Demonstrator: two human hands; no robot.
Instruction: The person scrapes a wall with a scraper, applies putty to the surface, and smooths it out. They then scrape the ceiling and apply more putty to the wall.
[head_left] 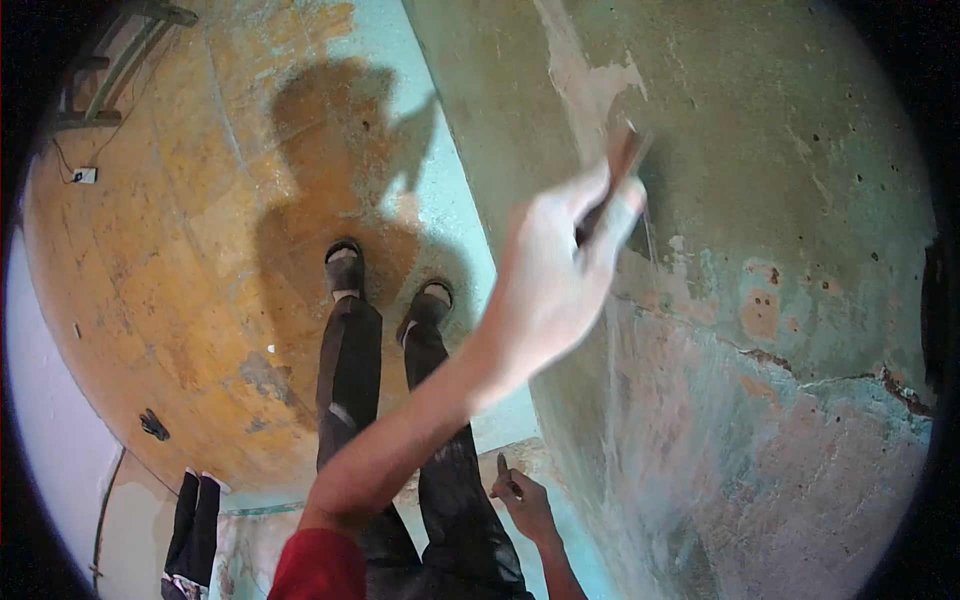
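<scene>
My left hand (555,270) reaches across from the red sleeve toward the wall (760,200). It is closed on a thin, flat scraper (627,150), whose far end is blurred and close to the wall's surface. Fingers and thumb hide most of this tool. Low in the view, beside my leg, hangs my right hand (527,507). Its fingers are curled, with something dark at them that I cannot make out. The wall has greenish paint above, a pale bared streak near the scraper, and whitish, scuffed patches lower down.
My feet in dark slippers (343,268) stand on a worn orange floor (190,270) with pale dust along the wall. A wooden frame (130,60), a white socket box (85,175) with a cord, and a dark glove-like item (153,424) lie to the left. Another person's dark-trousered legs (193,525) show below.
</scene>
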